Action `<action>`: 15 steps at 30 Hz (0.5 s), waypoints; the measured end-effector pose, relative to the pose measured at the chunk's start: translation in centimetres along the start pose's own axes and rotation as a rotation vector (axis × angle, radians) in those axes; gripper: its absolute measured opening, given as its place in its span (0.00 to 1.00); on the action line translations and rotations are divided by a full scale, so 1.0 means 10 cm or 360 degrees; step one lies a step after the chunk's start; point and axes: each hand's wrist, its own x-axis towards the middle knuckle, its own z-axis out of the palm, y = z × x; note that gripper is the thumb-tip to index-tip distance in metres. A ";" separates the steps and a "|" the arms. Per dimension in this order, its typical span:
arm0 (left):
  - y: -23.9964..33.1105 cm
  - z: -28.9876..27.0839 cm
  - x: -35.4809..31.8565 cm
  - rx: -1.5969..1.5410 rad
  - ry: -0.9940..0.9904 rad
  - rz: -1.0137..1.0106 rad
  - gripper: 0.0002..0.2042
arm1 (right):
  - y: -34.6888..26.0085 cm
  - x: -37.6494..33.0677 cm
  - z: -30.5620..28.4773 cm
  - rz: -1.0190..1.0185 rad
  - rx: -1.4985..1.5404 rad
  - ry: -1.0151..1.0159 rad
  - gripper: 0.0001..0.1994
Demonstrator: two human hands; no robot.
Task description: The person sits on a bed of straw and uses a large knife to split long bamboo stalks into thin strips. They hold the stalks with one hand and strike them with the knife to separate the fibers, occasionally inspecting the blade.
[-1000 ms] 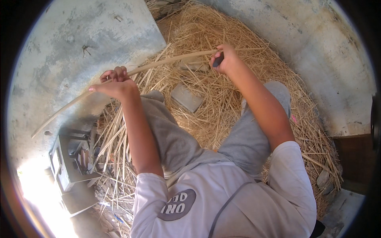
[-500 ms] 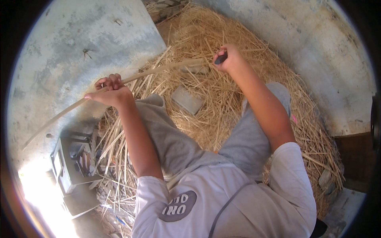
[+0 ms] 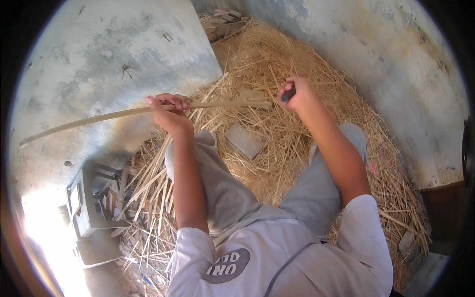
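Observation:
My left hand [image 3: 168, 110] grips a long pale cane stick [image 3: 99, 119] that runs from the far left across to the middle of the view. Its right end [image 3: 257, 104] lies close to my right hand [image 3: 293, 93], which is closed around a small dark-handled tool [image 3: 287, 95]; its blade is hidden. Both hands are raised above a thick heap of straw-coloured shavings and splints [image 3: 277, 148]. My knees in grey trousers [image 3: 316, 183] sit under the arms.
A flat grey stone block [image 3: 244, 140] lies on the straw between my knees. A small metal box with tools [image 3: 91, 200] stands at the left. Concrete walls [image 3: 391, 64] close in on the left and right. Stones [image 3: 225, 22] pile at the top.
My left hand has drawn the stick leftward, so its right end now sits short of my right hand. The right hand has shifted a little with the tool.

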 end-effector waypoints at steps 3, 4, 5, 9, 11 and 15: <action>-0.03 0.06 -0.02 0.0140 -0.0078 -0.0012 0.20 | -0.05 0.01 0.01 0.0048 0.0021 -0.0002 0.06; -0.05 0.09 -0.02 0.0058 -0.0026 -0.0019 0.18 | -0.05 0.00 0.02 0.0067 0.0024 0.0001 0.06; -0.08 0.13 -0.04 -0.0024 0.0026 -0.0027 0.17 | -0.05 -0.01 0.03 0.0060 0.0009 -0.0013 0.05; -0.14 0.10 -0.02 -0.0220 0.0077 -0.0031 0.14 | -0.06 -0.01 -0.01 0.0067 -0.0020 -0.0109 0.05; -0.17 0.05 0.01 -0.0170 0.0040 -0.0052 0.13 | -0.06 0.00 -0.03 0.0057 -0.0036 -0.0101 0.05; -0.14 0.10 -0.04 -0.0006 -0.0069 -0.0161 0.16 | -0.02 -0.11 0.05 0.0025 -0.0056 -0.0014 0.06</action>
